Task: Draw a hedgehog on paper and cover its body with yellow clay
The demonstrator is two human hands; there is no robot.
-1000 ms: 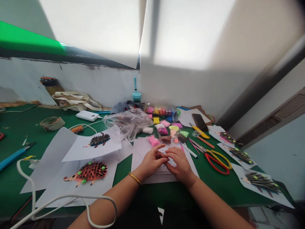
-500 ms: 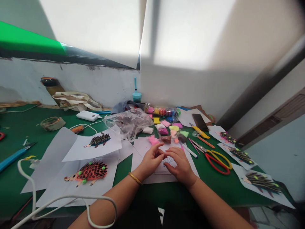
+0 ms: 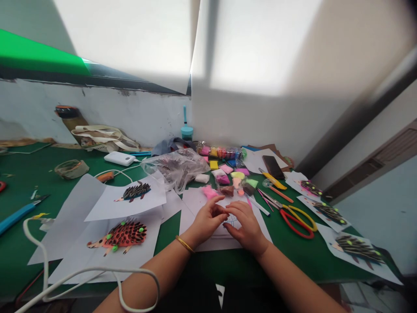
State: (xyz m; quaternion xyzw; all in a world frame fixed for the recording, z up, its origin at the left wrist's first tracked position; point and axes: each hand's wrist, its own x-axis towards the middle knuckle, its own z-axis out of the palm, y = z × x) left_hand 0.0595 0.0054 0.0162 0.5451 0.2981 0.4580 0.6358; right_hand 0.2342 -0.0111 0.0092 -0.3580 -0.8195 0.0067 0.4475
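Back wall (image 3: pixel 156 117): x1, pale, stained, with 2 white panels hanging above it. Table (image 3: pixel 293 256): x1, green, cluttered. White paper stack (image 3: pixel 190 217) sits front and center, under both hands; sheets overlap, count unclear.

Hedgehog pictures: 5 total. 2 left of the hands, a dark one (image 3: pixel 137 190) overlapping the sheet of a red one (image 3: pixel 125 237); 3 in a row along the right edge (image 3: pixel 311 188) (image 3: pixel 329 212) (image 3: pixel 358 248).

Clear plastic bag (image 3: pixel 176 167): x1, behind the stack, left of the clay packs.

Hands: 2. Left hand (image 3: pixel 208 220), 1 gold bangle (image 3: pixel 185 244) at the wrist, fingers curled in. Right hand (image 3: pixel 246 224) arched, thumb and fingers bent. Fingertips meet over the stack; can't tell if something small is pinched there, so grip on both unconfirmed.

Scissors (image 3: pixel 298 221): 1 pair, red and yellow handles, right of the right hand. Bottle (image 3: pixel 70 119): x1, by the wall. Phone (image 3: pixel 273 166): x1, dark. Power bank (image 3: pixel 120 158): x1, white. Yellow cutter (image 3: pixel 274 179): x1, near the phone.

Clay packs (image 3: pixel 223 179): over ten, mixed colors, piled just beyond the fingers. Blue line drawing (image 3: pixel 231 220): x1, on the stack, partly visible between the hands. Green balls (image 3: pixel 141 229): 4, all on the red hedgehog.
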